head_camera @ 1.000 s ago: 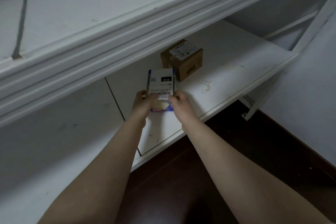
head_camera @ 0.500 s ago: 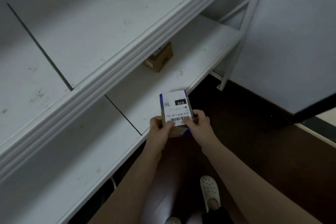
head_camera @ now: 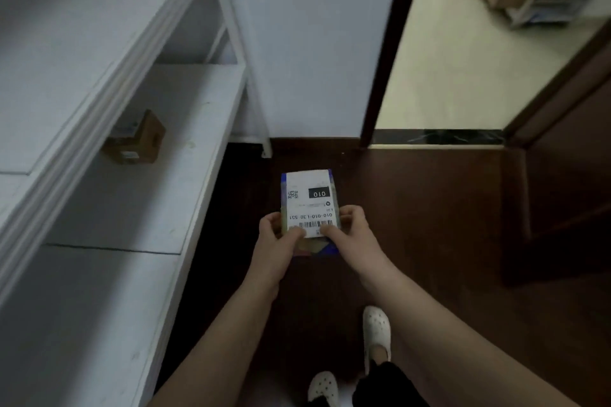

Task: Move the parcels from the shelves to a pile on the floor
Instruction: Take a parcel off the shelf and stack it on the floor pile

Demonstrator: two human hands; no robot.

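Two hands, left hand (head_camera: 276, 243) and right hand (head_camera: 355, 236), pinch one labelled parcel (head_camera: 310, 198); one cardboard parcel (head_camera: 140, 140) sits shelved.

Cardboard box (head_camera: 137, 141), seemingly matt paper label (head_camera: 311, 205)

A single wide-angle camera sits on the person's head and looks steeply down and a little forward. The dark wooden floor (head_camera: 429, 225) therefore fills the middle and right of the frame, and the person's own white shoes (head_camera: 376, 330) show at the bottom edge. Both forearms run in from the bottom to the centre, where the left hand (head_camera: 275, 241) and right hand (head_camera: 355, 235) grip a labelled parcel (head_camera: 310, 205) close beneath the lens. The white shelves (head_camera: 165, 195) run along the left side, seen from above at a slant. A doorway (head_camera: 463, 59) lies farther off at upper right, blurred.
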